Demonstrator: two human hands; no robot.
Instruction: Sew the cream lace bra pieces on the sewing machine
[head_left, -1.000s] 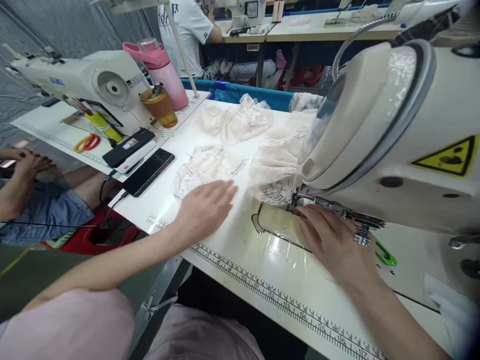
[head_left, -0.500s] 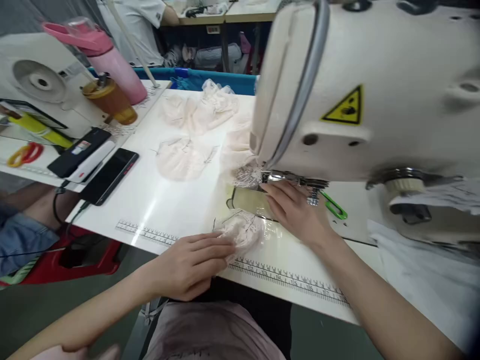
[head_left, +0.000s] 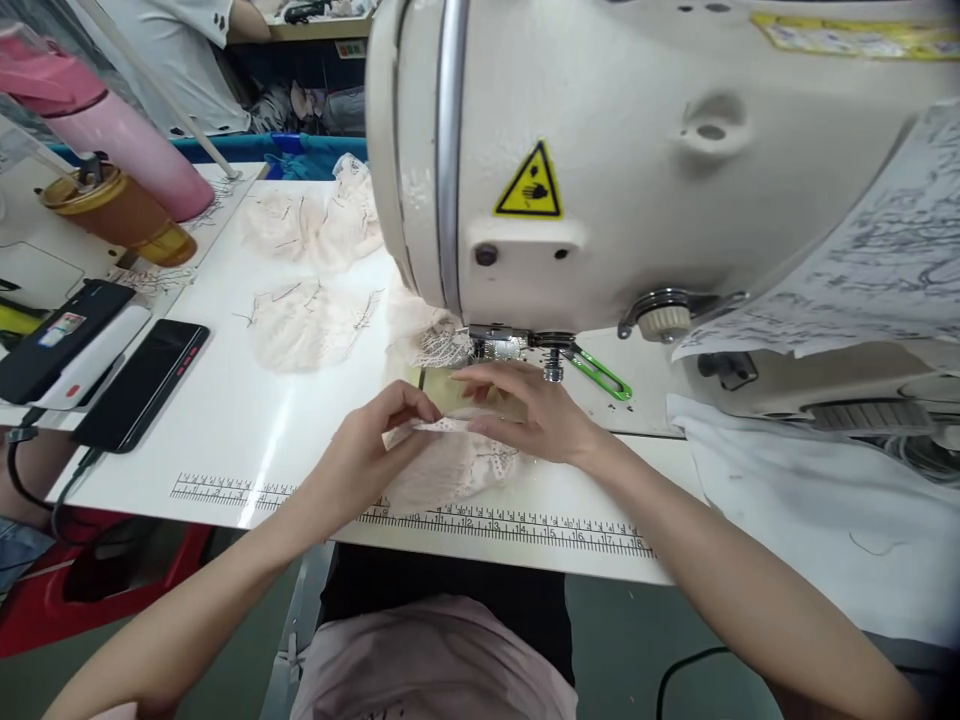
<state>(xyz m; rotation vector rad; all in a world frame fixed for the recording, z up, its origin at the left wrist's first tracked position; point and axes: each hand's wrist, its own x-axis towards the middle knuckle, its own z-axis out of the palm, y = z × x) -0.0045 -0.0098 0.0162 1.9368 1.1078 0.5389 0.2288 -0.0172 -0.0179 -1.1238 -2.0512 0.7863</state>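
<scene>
A pale pink piece of lace-edged fabric [head_left: 442,470] lies near the table's front, its upper edge lifted between my hands. My left hand [head_left: 379,430] is closed, pinching the left end of that edge between thumb and fingers. At the other end my right hand [head_left: 536,410] has its thumb on the edge; its index finger stretches toward the presser foot, and the other fingertips are partly hidden. Just behind, the sewing machine [head_left: 600,180] has more lace fabric [head_left: 439,345] beside its needle area. A green clip-like piece [head_left: 604,375] sits right of the foot.
More pink fabric pieces [head_left: 304,325] with dark threads lie on the left of the table. A phone [head_left: 142,385], a black-and-white device [head_left: 71,345], an amber cup [head_left: 124,215] and a pink bottle [head_left: 135,150] stand farther left. White cloth [head_left: 810,530] lies right.
My left hand has moved up to the fabric's far edge and pinches it. My right hand has come back from the presser foot to that edge. The view has shifted to the right.
</scene>
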